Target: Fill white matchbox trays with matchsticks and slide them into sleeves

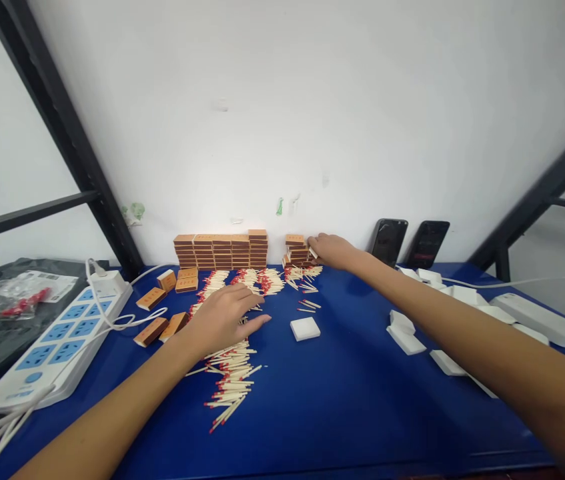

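Note:
My left hand hovers over or rests on a long row of red-tipped matches, its fingers apart and holding nothing I can see. At the back, my right hand has its fingers closed on a matchbox at the right side of a small, uneven matchbox stack. Most of that box is hidden by the fingers. A white matchbox tray lies on the blue table between my hands. More loose matches are scattered in front of the small stack.
A neat wall of stacked matchboxes stands against the white wall. Several loose matchboxes lie left, beside a power strip with cables. On the right are white trays, a long white object and two phones leaning upright.

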Demonstrator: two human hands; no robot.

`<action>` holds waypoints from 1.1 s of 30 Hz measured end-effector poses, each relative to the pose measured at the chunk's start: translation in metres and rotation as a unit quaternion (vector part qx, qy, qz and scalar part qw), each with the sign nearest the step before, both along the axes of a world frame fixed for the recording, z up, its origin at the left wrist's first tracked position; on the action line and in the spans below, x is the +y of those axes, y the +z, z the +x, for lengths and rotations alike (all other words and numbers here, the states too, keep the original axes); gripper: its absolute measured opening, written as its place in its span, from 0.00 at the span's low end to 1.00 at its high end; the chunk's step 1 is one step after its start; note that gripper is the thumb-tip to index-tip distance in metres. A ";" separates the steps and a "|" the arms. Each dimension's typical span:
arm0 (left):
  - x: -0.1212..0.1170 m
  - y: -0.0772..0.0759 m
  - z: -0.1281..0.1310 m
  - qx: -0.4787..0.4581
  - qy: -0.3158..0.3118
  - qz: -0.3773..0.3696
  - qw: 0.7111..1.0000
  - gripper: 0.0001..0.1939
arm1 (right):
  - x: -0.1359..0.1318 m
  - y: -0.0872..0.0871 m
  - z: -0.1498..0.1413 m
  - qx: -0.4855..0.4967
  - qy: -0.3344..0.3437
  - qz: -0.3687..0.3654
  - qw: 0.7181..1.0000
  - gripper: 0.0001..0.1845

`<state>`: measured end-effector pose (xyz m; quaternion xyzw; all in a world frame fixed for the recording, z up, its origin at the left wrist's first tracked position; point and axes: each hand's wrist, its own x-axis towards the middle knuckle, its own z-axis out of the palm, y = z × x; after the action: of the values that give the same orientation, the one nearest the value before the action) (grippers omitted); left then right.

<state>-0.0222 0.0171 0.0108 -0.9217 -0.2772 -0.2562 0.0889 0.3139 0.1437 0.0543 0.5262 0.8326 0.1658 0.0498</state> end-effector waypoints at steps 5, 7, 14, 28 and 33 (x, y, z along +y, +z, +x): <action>0.003 -0.001 -0.001 -0.009 -0.003 0.005 1.000 0.15 | 0.002 0.006 0.000 -0.004 -0.007 -0.022 1.000 0.16; 0.005 -0.002 -0.002 -0.015 -0.004 0.010 1.000 0.14 | 0.004 0.007 0.000 -0.005 -0.007 -0.029 1.000 0.17; 0.007 -0.003 -0.003 -0.002 0.000 -0.009 1.000 0.15 | 0.007 0.018 0.020 0.010 -0.033 -0.035 0.999 0.17; 0.006 -0.002 -0.002 0.010 0.008 -0.018 1.000 0.13 | -0.027 -0.011 0.078 0.090 -0.094 -0.099 0.987 0.36; 0.007 -0.003 -0.003 0.004 -0.001 -0.020 1.000 0.14 | -0.016 0.022 0.039 0.131 -0.012 -0.021 0.991 0.33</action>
<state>-0.0251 0.0238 0.0078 -0.9248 -0.2805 -0.2469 0.0716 0.3532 0.1279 0.0760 0.5522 0.8287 0.0778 -0.0465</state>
